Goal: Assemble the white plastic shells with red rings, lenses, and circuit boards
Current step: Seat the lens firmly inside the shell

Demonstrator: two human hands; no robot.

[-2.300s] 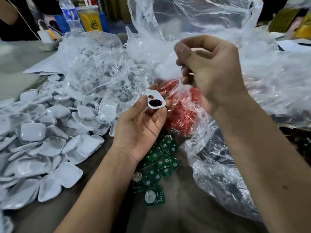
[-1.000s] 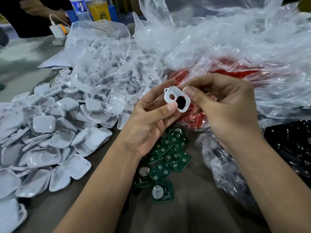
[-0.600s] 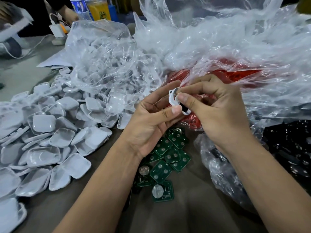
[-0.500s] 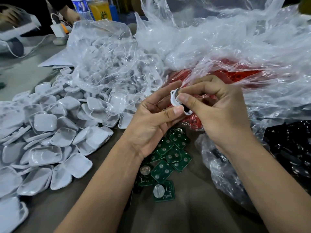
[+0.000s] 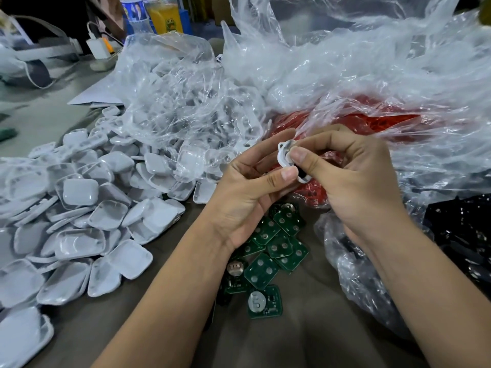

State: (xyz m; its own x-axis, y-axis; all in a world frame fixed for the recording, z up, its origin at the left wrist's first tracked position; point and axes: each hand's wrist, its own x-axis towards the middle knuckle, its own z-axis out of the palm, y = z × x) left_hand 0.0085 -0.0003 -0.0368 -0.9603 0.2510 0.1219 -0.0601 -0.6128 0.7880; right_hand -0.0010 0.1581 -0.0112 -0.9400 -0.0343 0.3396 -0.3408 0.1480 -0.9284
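Steadying a white shell in the left hand, a worker's right hand pinches it, thumb apparently pressing a part home above circuit boards on the counter.

Head-worn view, down, close over table

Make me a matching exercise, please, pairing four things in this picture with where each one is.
Things:
1. white shell
2. green circuit boards
3. red rings
4. loose white covers

Places:
A. inside a clear bag behind the hands
B. heaped on the table at the left
C. pinched between both hands
D. on the table under the wrists

Pairs: 1-C, 2-D, 3-A, 4-B
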